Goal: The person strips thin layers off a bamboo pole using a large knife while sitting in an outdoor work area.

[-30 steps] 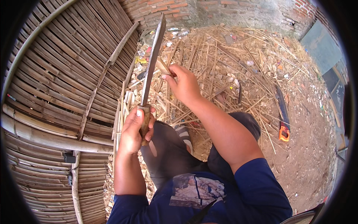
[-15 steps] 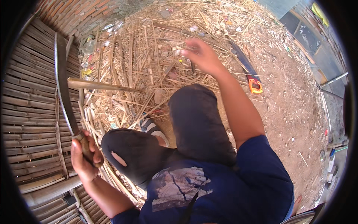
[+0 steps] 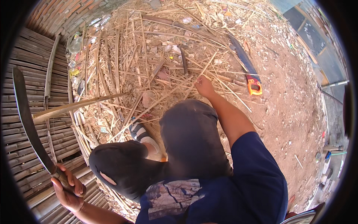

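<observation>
My left hand (image 3: 69, 190) is wrapped round the wooden handle of a machete (image 3: 29, 115). Its long curved blade points up and away, in front of the bamboo-slat wall. Ahead of my right knee, my right hand (image 3: 204, 86) is closed low over the littered ground, its fingers at a thin pale bamboo strip (image 3: 209, 63). That strip slants past the fingertips among other loose strips. A handsaw (image 3: 244, 59) with an orange and red handle lies to the right of this hand. A short dark stick (image 3: 184, 61) lies just beyond it.
A thick wooden stick (image 3: 80, 105) juts out near the bamboo-slat wall (image 3: 26, 93) on my left. Split bamboo and straw (image 3: 123, 63) cover the ground ahead. Bare dirt (image 3: 283, 123) stretches to the right. A brick wall (image 3: 61, 15) stands at the far left.
My right hand has come down and nearer to me, its fingers closing at a bamboo strip. My left hand has moved left and nearer with the machete. The view has shifted slightly.
</observation>
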`<action>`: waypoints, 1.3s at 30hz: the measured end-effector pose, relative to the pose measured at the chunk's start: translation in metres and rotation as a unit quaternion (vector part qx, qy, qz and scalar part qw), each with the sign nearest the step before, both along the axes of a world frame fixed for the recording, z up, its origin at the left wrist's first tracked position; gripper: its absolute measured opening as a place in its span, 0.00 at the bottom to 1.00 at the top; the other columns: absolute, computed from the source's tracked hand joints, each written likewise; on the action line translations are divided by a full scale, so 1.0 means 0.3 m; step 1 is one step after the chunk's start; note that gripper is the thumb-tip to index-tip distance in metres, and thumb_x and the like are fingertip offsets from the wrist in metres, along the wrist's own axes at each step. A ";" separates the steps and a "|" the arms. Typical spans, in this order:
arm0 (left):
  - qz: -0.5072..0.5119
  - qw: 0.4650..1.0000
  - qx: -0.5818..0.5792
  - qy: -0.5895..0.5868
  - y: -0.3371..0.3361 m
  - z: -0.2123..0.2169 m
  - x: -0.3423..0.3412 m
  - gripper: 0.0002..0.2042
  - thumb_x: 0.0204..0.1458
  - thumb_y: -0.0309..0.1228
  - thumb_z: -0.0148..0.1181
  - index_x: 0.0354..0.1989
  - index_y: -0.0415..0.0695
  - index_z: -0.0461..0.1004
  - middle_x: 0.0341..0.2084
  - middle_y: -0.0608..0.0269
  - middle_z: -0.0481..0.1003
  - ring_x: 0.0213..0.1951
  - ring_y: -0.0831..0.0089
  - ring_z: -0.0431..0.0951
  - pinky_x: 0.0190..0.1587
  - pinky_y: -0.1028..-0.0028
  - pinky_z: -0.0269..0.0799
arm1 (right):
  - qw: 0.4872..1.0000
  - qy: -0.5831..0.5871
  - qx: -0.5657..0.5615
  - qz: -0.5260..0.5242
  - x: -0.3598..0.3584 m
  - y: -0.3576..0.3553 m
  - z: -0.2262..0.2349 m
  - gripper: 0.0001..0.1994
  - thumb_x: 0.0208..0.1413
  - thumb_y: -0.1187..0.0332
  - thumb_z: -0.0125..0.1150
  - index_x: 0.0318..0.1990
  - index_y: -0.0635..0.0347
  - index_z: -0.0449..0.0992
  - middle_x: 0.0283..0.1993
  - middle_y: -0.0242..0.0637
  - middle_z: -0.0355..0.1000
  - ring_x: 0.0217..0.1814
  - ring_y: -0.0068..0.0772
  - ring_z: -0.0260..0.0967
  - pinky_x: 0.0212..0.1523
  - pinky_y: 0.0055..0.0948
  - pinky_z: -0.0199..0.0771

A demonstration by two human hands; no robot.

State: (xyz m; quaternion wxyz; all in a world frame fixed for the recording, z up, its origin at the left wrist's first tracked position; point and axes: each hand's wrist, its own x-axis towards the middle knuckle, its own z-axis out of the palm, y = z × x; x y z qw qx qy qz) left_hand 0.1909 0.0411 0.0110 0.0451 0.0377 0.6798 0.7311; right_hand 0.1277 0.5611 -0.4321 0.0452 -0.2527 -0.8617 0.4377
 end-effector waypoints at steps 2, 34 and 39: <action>0.009 1.000 -0.005 0.007 0.001 0.005 0.001 0.23 0.70 0.49 0.43 0.53 0.37 0.58 0.24 0.64 0.63 0.12 0.81 0.61 0.11 0.82 0.53 | 1.000 -0.024 0.003 -0.015 -0.146 0.003 0.010 0.23 0.55 0.57 0.69 0.50 0.63 0.69 0.45 0.53 0.77 0.49 0.53 0.76 0.49 0.44 0.74; -0.008 0.998 -0.054 -0.027 0.040 0.004 0.022 0.25 0.65 0.53 0.49 0.49 0.38 0.70 0.24 0.63 0.67 0.16 0.79 0.62 0.19 0.79 0.56 | 0.937 -0.066 -0.237 -0.249 0.889 0.165 0.048 0.24 0.66 0.42 0.50 0.31 0.54 0.68 0.17 0.30 0.62 0.13 0.29 0.61 0.13 0.33 0.61; -0.029 0.998 -0.062 -0.012 0.047 0.006 0.042 0.24 0.66 0.51 0.47 0.48 0.39 0.70 0.24 0.65 0.66 0.16 0.79 0.61 0.18 0.80 0.55 | 0.896 -0.188 -0.262 -0.304 1.043 0.164 -0.026 0.27 0.68 0.42 0.47 0.24 0.52 0.64 0.13 0.28 0.57 0.11 0.28 0.57 0.11 0.31 0.56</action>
